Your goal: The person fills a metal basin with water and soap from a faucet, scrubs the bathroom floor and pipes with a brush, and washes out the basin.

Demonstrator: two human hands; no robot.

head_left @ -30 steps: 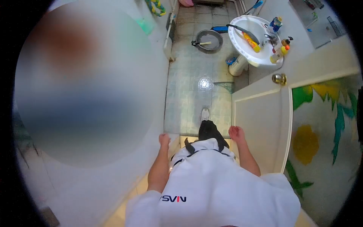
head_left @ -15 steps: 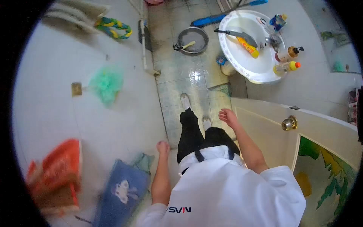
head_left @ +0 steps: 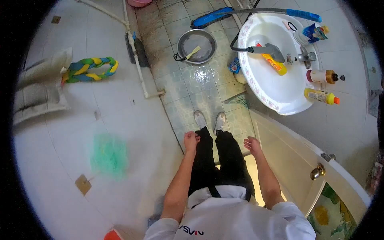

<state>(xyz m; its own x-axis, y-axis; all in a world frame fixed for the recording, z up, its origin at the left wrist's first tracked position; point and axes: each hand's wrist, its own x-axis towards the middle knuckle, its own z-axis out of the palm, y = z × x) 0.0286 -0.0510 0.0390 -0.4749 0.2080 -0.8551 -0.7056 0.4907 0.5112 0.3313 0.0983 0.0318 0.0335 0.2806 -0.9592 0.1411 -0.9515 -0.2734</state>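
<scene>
My left hand (head_left: 191, 141) hangs over my left thigh, its fingers loosely curled with nothing in them. To the right of my legs, my right hand (head_left: 252, 145) is held in the air near the edge of the white door (head_left: 276, 148). Its fingers are apart, and it holds nothing. Both hands are clear of the sink (head_left: 264, 92) ahead on the right. In its bowl lie a yellow bottle (head_left: 275, 64) and a grey flat-headed piece (head_left: 272, 51) joined to a black hose or cord.
A round metal pan (head_left: 211, 43) with a pale-handled utensil (head_left: 193, 53) sits on the tiled floor. Beyond it lies a blue mop head (head_left: 212, 18). Bottles (head_left: 320, 96) line the sink's right rim. A pipe (head_left: 138, 64) runs along the left wall. The door has a round knob (head_left: 318, 172).
The view has turned and moved forward, so the sink and floor pan appear closer. My left hand has swung forward over my thigh. My feet now stand side by side.
</scene>
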